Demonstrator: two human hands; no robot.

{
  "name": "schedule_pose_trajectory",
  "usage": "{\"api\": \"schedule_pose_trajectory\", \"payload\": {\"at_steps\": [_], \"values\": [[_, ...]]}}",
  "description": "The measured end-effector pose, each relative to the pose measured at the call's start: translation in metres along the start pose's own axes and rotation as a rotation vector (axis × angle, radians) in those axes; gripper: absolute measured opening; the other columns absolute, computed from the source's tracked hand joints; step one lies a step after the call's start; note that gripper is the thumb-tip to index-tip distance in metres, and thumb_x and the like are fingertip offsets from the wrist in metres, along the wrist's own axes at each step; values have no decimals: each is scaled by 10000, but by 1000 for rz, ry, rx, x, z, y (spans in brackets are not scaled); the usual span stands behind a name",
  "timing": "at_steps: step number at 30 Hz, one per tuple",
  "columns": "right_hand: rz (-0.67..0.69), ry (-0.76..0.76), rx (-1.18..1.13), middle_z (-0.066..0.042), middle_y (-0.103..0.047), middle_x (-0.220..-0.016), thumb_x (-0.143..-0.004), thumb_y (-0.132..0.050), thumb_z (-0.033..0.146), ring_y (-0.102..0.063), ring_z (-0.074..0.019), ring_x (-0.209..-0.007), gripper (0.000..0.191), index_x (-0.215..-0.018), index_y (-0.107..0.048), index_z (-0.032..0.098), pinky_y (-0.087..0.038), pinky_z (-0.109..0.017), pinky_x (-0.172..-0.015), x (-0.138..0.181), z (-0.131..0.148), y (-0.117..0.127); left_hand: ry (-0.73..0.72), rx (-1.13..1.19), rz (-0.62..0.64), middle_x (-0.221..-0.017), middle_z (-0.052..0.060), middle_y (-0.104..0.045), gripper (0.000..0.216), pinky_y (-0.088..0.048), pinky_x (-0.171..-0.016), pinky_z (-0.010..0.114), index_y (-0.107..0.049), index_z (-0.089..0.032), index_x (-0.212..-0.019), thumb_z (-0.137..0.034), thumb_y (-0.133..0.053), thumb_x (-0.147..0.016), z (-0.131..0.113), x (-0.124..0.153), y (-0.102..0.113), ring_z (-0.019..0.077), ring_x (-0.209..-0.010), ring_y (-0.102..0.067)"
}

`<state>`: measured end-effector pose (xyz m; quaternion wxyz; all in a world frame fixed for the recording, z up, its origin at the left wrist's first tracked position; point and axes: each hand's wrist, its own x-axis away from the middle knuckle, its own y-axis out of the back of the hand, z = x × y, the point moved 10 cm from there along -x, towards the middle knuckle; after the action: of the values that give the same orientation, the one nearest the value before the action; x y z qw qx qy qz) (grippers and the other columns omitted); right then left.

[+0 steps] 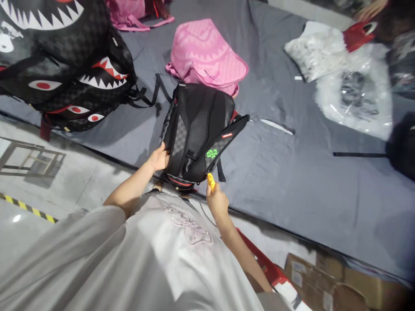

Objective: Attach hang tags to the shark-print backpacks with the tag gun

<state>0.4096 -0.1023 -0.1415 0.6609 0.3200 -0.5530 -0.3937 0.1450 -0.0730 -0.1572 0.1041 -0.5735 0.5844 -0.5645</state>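
Yellow shows at the right hand (217, 202), which is wrapped round one slim tool (211, 181), its tip close to the black backpack (198, 116). Against that backpack's left side rests the left hand (158, 159), thumb up; its fingers are partly hidden, so I cannot tell how firmly it grips.

The backpack lies back panel up at the near edge of the grey-covered worktop (292, 185). It looks fairly light, with a padded, slightly stiff back, soft sides and limp straps; the smooth cloth may slide a little. The side seam or the top handle should give a sound hold; loose straps would swing. Two shoulder straps show, with one green patch (212, 153) on the right one.

Just beyond the backpack sits one pink bag (207, 54), with a second pink bag (129, 13) farther left. To its left stand at least two toothy black bags (81, 56), overlapping. Well to its right lies clear plastic wrapping (356, 99), near one co-worker's hand (371, 9).
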Motion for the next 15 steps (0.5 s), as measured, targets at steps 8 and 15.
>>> {"api": "schedule_pose_trajectory", "payload": {"at_steps": [8,15], "values": [[3,-70,-69,-115,-712,-874,-1045,-379,344,-646,-189,-716,330,-1219,-540,114,-249,-279,-578,9,-6,6,-15,-14,-37,-1017,191,-758,896,-525,-990,430,-628,-39,-1236,-794,-288,-894,-1,-11,11,299,-1019,-724],[50,-105,-123,-125,-710,-872,-1033,-365,361,-657,-209,-740,349,-1210,-551,124,-291,-270,-588,38,-31,9,-80,-61,-55,-1004,178,-764,903,-523,-1018,411,-637,-38,-1228,-801,-291,-890,-7,-14,10,286,-1038,-721]]}}
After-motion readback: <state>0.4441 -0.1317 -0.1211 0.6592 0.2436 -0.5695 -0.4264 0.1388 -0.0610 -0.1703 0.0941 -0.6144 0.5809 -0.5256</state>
